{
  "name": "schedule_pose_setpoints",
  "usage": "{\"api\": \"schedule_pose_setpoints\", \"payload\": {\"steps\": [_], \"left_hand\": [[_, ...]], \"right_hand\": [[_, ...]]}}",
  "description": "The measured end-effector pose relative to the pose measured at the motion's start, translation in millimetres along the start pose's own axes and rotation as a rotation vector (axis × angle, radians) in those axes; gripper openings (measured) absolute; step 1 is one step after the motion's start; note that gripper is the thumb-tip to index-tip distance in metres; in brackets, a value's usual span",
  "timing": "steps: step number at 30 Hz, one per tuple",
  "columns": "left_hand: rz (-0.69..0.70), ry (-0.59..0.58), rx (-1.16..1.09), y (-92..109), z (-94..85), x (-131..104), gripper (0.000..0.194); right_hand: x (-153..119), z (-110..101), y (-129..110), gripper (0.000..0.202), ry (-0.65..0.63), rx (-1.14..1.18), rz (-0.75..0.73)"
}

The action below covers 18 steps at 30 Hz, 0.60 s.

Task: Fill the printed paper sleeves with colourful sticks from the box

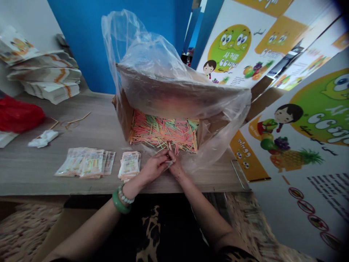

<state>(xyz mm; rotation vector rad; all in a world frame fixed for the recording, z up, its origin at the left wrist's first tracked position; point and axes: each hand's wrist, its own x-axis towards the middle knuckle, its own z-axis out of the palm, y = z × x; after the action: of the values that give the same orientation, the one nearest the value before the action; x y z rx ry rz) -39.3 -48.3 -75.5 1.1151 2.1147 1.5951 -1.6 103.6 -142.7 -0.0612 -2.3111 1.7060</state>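
My left hand (156, 166), with a green bangle and a beaded bracelet at its wrist, meets my right hand (176, 168) at the near edge of an open cardboard box (124, 116). The fingers of both are closed around a small plastic packet (169, 163), mostly hidden by them. Inside the box lie many thin pink, orange and green sticks (163, 133). A clear plastic liner (152, 51) rises out of the box and drapes over its sides. Just left of my left hand is a stack of flat printed packets (129, 164).
Further left lie filled packets (92, 164) with coloured sticks, a crumpled white tissue (43, 139), rubber bands and a red plastic bag (20, 114). Stacked printed sheets (51, 76) stand at the back left. Large printed cartons (300, 145) border the table's right side.
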Motion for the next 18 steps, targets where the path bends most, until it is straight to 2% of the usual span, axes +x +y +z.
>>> {"api": "schedule_pose_setpoints", "payload": {"steps": [3,5,11,15,18], "left_hand": [[-0.204,0.188,-0.189,-6,-8.4,-9,0.021],[-0.316,0.251,-0.319,-8,-13.3,-15,0.027],[-0.439,0.264,-0.543,3,-13.3,-19,0.041],[-0.476,0.259,-0.590,5,-13.5,-18,0.040],[-0.493,0.297,-0.575,1,-16.4,-19,0.036]], "right_hand": [[2,-1,-3,0.016,0.038,0.051,0.018],[3,-2,-5,0.014,0.033,0.063,0.023],[-2,-4,-7,0.014,0.002,-0.056,0.005],[-5,-5,-7,0.015,-0.064,-0.176,-0.009],[-5,-8,-11,0.018,-0.138,-0.247,-0.025]]}}
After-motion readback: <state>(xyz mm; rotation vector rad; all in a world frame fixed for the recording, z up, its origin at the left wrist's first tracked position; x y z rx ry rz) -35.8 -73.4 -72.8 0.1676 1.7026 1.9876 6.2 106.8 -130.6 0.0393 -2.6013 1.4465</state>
